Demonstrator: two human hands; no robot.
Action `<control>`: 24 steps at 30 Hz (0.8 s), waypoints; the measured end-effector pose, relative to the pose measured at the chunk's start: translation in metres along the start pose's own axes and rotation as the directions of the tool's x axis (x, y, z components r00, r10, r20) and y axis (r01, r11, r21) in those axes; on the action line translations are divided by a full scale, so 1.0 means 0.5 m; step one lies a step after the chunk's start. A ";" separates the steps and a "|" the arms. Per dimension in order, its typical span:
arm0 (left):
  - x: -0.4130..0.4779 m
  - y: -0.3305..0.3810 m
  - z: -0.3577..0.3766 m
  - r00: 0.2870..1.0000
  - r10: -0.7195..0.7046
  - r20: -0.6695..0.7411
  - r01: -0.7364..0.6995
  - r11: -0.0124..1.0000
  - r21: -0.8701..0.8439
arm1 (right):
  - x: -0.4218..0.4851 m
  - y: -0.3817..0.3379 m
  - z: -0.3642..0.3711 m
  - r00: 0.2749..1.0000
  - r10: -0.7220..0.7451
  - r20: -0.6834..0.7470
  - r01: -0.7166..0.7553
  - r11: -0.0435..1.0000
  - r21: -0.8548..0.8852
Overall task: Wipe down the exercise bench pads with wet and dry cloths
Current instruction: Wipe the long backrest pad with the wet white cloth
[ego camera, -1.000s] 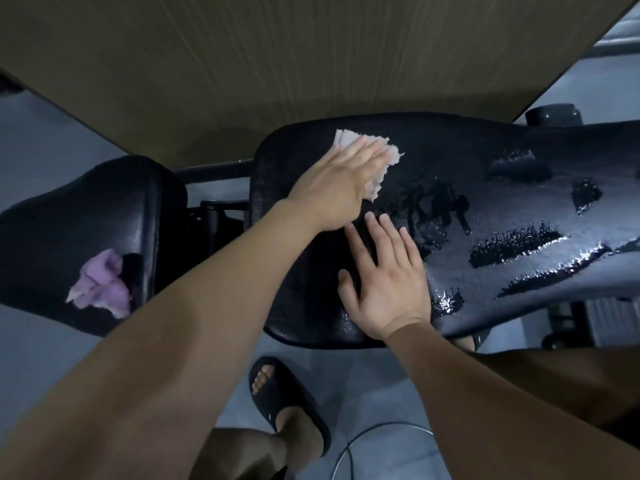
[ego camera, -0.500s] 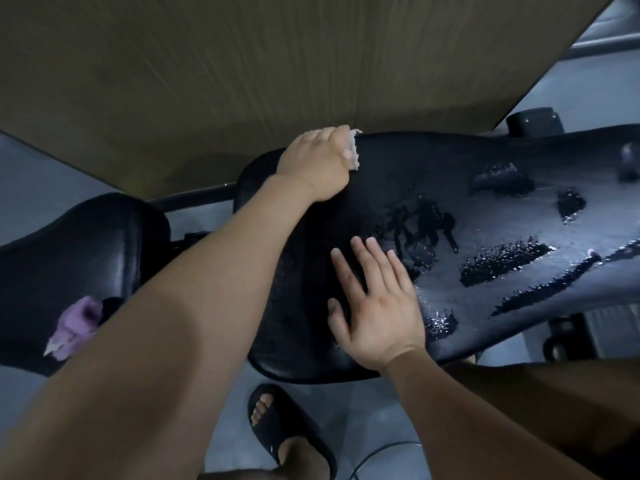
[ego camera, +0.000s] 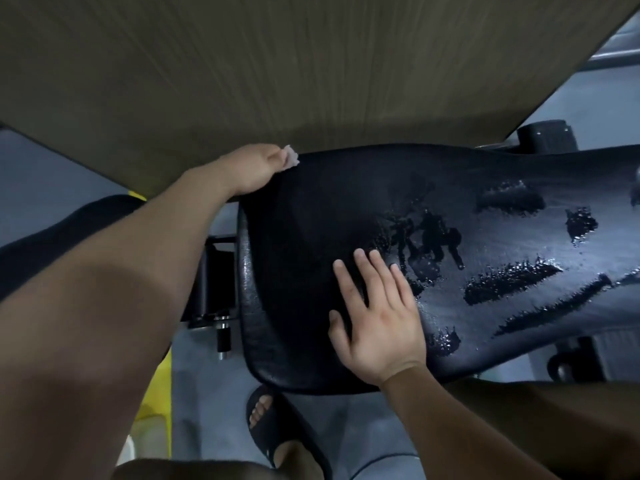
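Cloth [ego camera: 291, 158], white, limp, bunched in curled left hand [ego camera: 252, 169] at bench pad [ego camera: 304, 216] far edge, upper centre-left. Flat right hand [ego camera: 379, 327], fingers straight, on pad mid-frame. Right-side wet streaks [ego camera: 505, 285]: vinyl likely slick; grip cloth by its bunched middle.

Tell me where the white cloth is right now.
In the head view, the white cloth peeks out of the left hand at the far left corner of the bench pad, just below the wooden panel.
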State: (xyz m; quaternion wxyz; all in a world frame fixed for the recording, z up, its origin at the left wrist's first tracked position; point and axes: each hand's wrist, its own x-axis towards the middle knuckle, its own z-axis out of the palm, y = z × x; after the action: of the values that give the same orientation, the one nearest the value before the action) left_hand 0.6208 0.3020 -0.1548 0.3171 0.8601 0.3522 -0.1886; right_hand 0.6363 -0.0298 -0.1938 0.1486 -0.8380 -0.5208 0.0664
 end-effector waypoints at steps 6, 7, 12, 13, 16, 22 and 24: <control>-0.059 -0.034 0.059 0.984 0.020 -0.179 -0.034 0.996 -0.077 | -0.003 -0.003 -0.005 0.999 0.007 0.042 -0.004 0.998 -0.064; -0.046 -0.033 0.060 0.981 0.027 -0.194 -0.040 0.997 -0.063 | -0.003 -0.004 -0.007 0.998 0.012 0.054 -0.008 0.997 -0.071; 0.030 0.049 0.049 0.992 0.080 -0.100 -0.062 0.983 0.171 | 0.001 -0.002 -0.006 0.998 0.020 0.065 -0.016 0.998 -0.059; 0.044 0.085 0.053 0.989 0.125 -0.076 -0.105 0.969 0.223 | 0.001 -0.001 -0.005 0.998 0.017 0.057 -0.014 0.999 -0.052; 0.066 0.204 0.085 0.964 0.263 -0.026 -0.240 0.913 0.329 | 0.001 -0.001 -0.004 1.000 0.009 0.027 -0.008 0.999 -0.033; 0.056 0.217 0.087 0.965 0.262 -0.031 -0.243 0.926 0.288 | 0.000 0.001 0.001 1.000 0.010 0.019 -0.009 0.999 -0.035; 0.049 0.178 0.059 0.987 0.162 -0.002 -0.158 0.966 0.207 | 0.000 0.000 0.001 1.000 0.015 0.025 -0.014 0.999 -0.047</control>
State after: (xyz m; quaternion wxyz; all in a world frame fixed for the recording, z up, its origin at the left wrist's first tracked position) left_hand 0.6990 0.2450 -0.1531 0.2370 0.9157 0.2633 -0.1898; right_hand 0.6359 -0.0297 -0.1943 0.1219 -0.8441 -0.5179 0.0659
